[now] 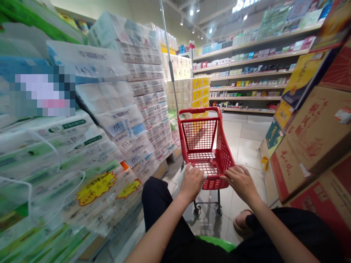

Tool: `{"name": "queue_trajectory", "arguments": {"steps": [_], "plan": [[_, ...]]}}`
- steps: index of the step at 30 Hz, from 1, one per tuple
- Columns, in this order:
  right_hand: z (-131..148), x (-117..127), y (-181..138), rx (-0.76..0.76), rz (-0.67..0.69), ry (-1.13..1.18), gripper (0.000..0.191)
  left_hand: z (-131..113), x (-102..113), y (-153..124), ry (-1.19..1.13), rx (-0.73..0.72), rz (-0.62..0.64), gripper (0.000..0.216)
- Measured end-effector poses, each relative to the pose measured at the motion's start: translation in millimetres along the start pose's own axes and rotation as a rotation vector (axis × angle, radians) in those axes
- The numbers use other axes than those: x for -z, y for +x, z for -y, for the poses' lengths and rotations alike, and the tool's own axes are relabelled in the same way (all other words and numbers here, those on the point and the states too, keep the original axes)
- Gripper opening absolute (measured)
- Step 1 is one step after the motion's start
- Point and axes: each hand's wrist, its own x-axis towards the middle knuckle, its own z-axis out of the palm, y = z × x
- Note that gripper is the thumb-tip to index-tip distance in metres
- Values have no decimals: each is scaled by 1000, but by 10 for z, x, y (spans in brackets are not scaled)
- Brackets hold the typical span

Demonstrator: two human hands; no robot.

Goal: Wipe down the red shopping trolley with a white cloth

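Note:
A small red plastic shopping cart [201, 134] with grid walls stands on wheels between my knees. My left hand [192, 181] presses a thin white wipe [179, 178] against the cart's near left rim, its fingers curled over it. Pale edges of the wipe show on both sides of that hand. On the near right corner, my right hand [242, 181] has its fingers bent over the rim. Inside, the cart's basket looks bare. A thin metal pole [168, 51] rises from the cart's left side.
Wrapped tissue packs [145, 91] are stacked high on the left, with yellow price tags [95, 188] and a white cable in front. Cardboard boxes [315, 142] line the right. Shelves of small goods [246, 69] stand across the tiled floor [248, 146]. Something green lies beneath me.

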Motion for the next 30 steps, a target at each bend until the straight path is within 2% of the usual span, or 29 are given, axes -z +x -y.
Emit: {"name": "queue_trajectory", "arguments": {"steps": [9, 12, 15, 17, 19, 22, 26, 30], "plan": [[462, -78, -47, 9, -34, -40, 22, -197, 26, -61, -59, 33, 22, 13], [502, -74, -85, 26, -45, -33, 21, -222, 57, -87, -86, 34, 36, 13], [402, -44, -116, 98, -16, -3, 18, -205, 70, -108, -111, 24, 55, 16], [262, -21, -142, 198, 3, 29, 17, -161, 68, -115, -135, -1, 83, 18], [104, -13, -181, 284, -9, 38, 27, -82, 68, -118, -171, -28, 114, 23], [-51, -56, -255, 309, -41, 18, 32, 95, 79, -125, -238, -59, 134, 37], [11, -209, -309, 233, -62, 67, 34, 339, 103, -157, -221, -74, 124, 26], [203, -306, -273, 210, -73, 147, 37, 452, 118, -194, -116, -33, 105, 15]]}}
